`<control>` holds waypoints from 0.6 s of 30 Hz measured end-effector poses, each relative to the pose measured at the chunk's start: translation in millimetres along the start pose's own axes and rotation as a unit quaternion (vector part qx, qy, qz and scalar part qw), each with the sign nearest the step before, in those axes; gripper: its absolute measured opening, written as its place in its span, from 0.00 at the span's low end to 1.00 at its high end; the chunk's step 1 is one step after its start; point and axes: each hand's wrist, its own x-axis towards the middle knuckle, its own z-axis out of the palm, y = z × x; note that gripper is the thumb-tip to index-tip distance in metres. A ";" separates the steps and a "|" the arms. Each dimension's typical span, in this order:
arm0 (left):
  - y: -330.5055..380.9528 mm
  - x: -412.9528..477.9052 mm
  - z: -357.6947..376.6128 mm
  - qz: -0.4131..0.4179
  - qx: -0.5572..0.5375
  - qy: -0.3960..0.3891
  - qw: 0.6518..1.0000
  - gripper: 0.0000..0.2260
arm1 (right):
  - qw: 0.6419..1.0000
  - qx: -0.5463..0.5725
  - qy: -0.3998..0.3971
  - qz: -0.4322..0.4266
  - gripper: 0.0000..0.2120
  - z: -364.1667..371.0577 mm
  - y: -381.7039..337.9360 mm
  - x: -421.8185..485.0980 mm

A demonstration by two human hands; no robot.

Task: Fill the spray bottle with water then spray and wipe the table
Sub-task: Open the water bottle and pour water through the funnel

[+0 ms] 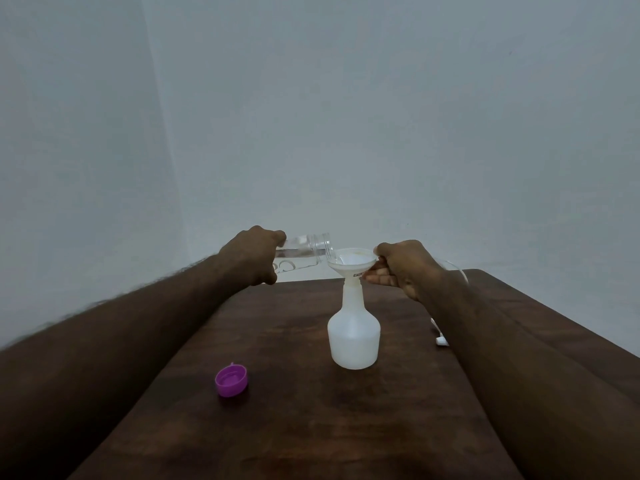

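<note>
A white spray bottle (354,336) without its head stands upright on the dark wooden table (298,427). A white funnel (350,263) sits in its neck. My right hand (403,266) pinches the funnel's rim from the right. My left hand (254,254) grips a clear water bottle (306,252), tipped almost level with its open mouth over the funnel's left edge. Water lies along the lower side of the clear bottle.
A purple cap (231,380) lies open side up on the table at the front left. A white tube with a small white end piece (441,341), partly hidden by my right forearm, lies to the right of the spray bottle. Pale walls stand behind the table.
</note>
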 end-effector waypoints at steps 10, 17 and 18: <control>-1.3 -1.0 -0.6 0.001 -0.004 -0.002 1.000 0.26 | 1.000 0.001 0.000 -0.004 0.13 2.3 0.1 -1.3; 1.5 -1.4 -3.0 -0.001 0.002 -0.004 1.000 0.28 | 1.000 0.002 -0.001 -0.003 0.13 1.1 -1.4 -3.3; 1.7 -1.6 -3.3 -0.001 0.003 -0.005 1.000 0.28 | 1.000 0.003 -0.001 -0.003 0.13 1.2 -1.3 -3.7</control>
